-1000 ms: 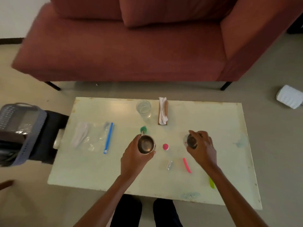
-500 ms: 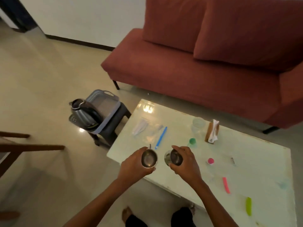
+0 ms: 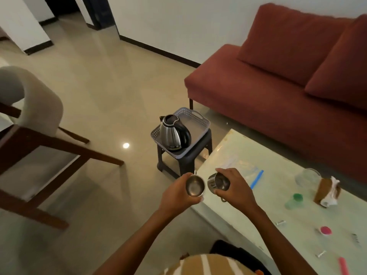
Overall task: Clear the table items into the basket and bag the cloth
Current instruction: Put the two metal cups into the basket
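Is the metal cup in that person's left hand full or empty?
Empty, it seems: the left hand holds the metal cup upright, and its bare shiny bottom shows inside.

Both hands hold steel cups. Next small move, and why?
Probably carry both forward to the basket: the left hand grips the left cup, the right hand the right cup, both short of the basket, whose far half beside the kettle looks free.
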